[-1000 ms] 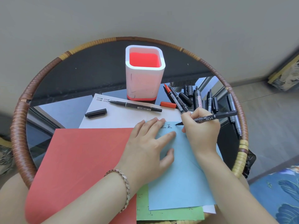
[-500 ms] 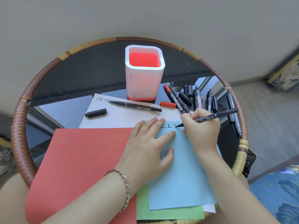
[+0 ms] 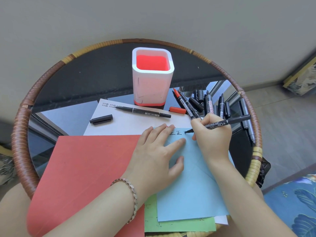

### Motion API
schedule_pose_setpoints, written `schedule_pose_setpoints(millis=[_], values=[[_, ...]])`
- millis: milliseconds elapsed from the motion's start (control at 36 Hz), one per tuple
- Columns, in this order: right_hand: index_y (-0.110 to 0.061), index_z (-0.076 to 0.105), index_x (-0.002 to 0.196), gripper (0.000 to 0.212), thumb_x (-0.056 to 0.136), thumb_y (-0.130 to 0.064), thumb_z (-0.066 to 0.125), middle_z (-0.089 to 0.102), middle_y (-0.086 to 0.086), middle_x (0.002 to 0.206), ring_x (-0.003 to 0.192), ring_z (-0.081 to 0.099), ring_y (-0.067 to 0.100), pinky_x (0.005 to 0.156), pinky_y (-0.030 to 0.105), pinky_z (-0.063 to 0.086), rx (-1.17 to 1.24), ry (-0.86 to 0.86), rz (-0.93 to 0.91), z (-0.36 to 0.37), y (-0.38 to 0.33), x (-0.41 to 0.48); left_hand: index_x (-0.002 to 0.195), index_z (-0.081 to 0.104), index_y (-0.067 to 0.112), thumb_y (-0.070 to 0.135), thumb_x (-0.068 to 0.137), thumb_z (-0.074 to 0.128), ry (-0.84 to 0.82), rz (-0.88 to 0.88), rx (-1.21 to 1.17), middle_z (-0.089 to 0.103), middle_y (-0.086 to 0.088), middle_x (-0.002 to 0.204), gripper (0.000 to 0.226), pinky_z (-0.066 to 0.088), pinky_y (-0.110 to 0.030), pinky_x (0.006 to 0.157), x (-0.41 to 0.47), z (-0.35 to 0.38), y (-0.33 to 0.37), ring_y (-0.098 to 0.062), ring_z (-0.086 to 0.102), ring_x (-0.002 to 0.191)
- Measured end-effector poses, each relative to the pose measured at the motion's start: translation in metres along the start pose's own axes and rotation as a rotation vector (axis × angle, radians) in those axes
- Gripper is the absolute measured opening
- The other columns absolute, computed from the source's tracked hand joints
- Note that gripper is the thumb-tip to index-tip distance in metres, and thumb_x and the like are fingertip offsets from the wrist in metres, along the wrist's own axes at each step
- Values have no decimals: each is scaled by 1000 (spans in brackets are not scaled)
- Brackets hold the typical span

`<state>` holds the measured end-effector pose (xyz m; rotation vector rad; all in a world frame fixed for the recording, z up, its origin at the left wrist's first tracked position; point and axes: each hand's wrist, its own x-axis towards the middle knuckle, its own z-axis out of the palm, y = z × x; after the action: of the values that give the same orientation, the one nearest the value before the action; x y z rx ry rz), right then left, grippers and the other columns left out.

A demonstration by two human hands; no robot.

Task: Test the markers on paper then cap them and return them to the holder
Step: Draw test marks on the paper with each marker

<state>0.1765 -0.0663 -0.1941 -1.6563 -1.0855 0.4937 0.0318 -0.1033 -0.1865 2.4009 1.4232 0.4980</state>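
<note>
My right hand (image 3: 212,135) grips a black marker (image 3: 236,120) with its tip pressed on the top edge of the blue paper (image 3: 191,185), beside two written characters. Flat on that blue sheet lies my left hand (image 3: 157,151), fingers spread, holding it down. The white holder (image 3: 152,86) with a red inside stands upright at the back of the table. An uncapped black marker (image 3: 143,112) lies on the white paper (image 3: 130,124), and its black cap (image 3: 101,119) rests to the left. A pile of markers and caps (image 3: 205,105) lies right of the holder.
A round glass table with a woven rattan rim (image 3: 22,134) carries everything. A large red sheet (image 3: 82,177) covers the front left, and a green sheet (image 3: 179,225) pokes out under the blue one. A red cap (image 3: 177,110) lies by the holder's base. Grey pens (image 3: 246,117) lie at the right rim.
The marker tip has moved slightly right along the blue paper's top edge and a new stroke has appeared beside the two characters. My left hand has stayed put.
</note>
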Motion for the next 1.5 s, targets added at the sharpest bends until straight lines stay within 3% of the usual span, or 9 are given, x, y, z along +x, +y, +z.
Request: schedule_pose_setpoints(millis=[417,611,778,889,1000,1083,1278,1361,1500], values=[[-16,44,41,20,59,-19,51,52,-4,33,33,42,5,43,13,35,1,-23,-8,1,2,-1,110,65,25,35,75,53,-7,-5,7,55,-11,130,38,23,-42,107,0,-1,0,-26,47,123],[-1,39,48,22,60,-15,51,51,26,46,46,38,22,51,27,34,-28,67,-14,-4,2,0,111,63,27,41,78,40,-32,-15,16,53,-9,131,43,20,-41,107,0,-2,0,-24,45,124],[-13,39,46,32,71,-12,58,46,1,37,44,44,15,50,22,37,95,112,-26,-6,-2,2,111,63,27,40,78,42,-29,-14,15,54,-9,130,42,22,-41,107,0,-1,0,-25,46,124],[-24,43,59,33,81,-21,67,51,-8,44,45,48,10,48,20,38,190,65,-69,-11,-4,2,111,63,27,43,78,39,-30,-8,15,54,-9,131,44,23,-40,108,0,-1,0,-25,45,125],[-26,55,67,22,79,-15,70,59,-8,55,54,51,3,55,13,41,193,-194,-145,-29,-9,5,113,61,29,49,80,37,-39,-4,22,52,-8,133,46,20,-40,109,0,-1,-1,-24,42,127],[-30,63,78,19,81,-12,67,70,-6,71,71,65,13,69,25,52,127,-297,-136,-50,-10,8,114,61,29,48,80,41,-40,-3,21,51,-8,134,43,19,-40,109,0,-1,-1,-24,41,128],[-30,61,97,39,88,6,49,67,-3,91,78,64,-3,76,19,53,36,-461,-79,-95,-14,17,109,65,26,40,77,53,-17,-9,7,55,-9,128,38,23,-42,106,0,-1,1,-27,47,123],[-27,53,114,56,86,19,36,60,10,109,83,66,-2,71,12,51,-7,-499,-73,-102,-15,22,110,65,27,40,77,54,-16,-12,9,55,-9,129,37,22,-41,106,0,-2,1,-27,47,123],[-18,57,122,44,89,5,42,60,0,88,55,60,1,52,11,47,44,-400,55,-111,-20,46,119,58,31,41,83,52,-17,27,14,43,-4,140,38,7,-32,110,-1,-2,0,-20,31,134]])
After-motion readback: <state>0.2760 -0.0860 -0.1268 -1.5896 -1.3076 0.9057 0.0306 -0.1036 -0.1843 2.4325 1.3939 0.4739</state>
